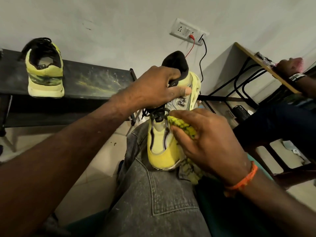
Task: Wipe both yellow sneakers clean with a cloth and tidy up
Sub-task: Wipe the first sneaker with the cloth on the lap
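Two yellow sneakers are seen. One sneaker [168,120] is held upright at the centre of the frame, its toe resting on a knee in grey jeans [153,194], heel uppermost. The second sneaker [44,69] is stood at the upper left of the frame on a dark bench [95,81], its heel turned toward the camera, well apart from both hands. One cloth [183,126] (yellow-green with dark streaks) is counted, and two hands of the wearer.

The held sneaker is gripped by the left hand [159,86] at the dark collar near the heel: the fingers are curled into the opening and the thumb is laid along the outer side. The cloth is bunched in the right hand [205,139], fingers curled round it, and is pressed against the right flank of the sneaker just below the black laces, well under the left hand's grip. A loose end of the cloth is hung below the toe.

An orange band [242,182] is worn on the right wrist. At the upper right of the frame another person's hand [289,67] is rested on a wooden desk [266,67]. A switchboard [189,31] is fixed to the wall, with one red and one black wire plugged in.
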